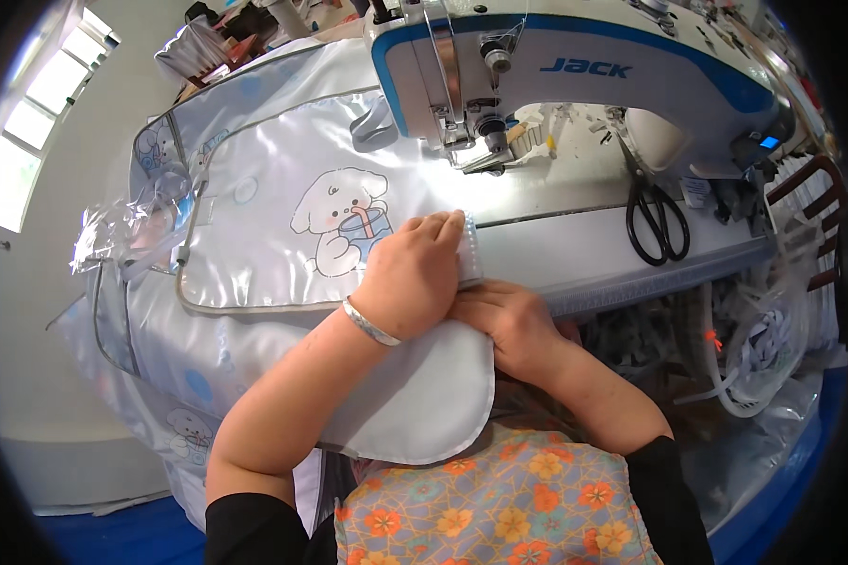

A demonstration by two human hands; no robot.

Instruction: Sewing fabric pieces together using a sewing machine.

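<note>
Shiny pale grey fabric panel with a cartoon puppy and cup print and darker piped edging lies across the sewing table. My left hand, with a silver bangle at the wrist, rests at the panel's right end. Its bent fingers close on a white strip with a dotted edge. Just below, my right hand meets the left at the fabric's edge. Its fingers are pressed together, the tips hidden under the left hand. A rounded plain flap hangs over the near edge beneath my left forearm.
A white and blue sewing machine stands behind my hands, its presser foot beyond my left fingers. Black-handled scissors lie right. Clear plastic bunches left on the fabric. A bag of scraps sits lower right.
</note>
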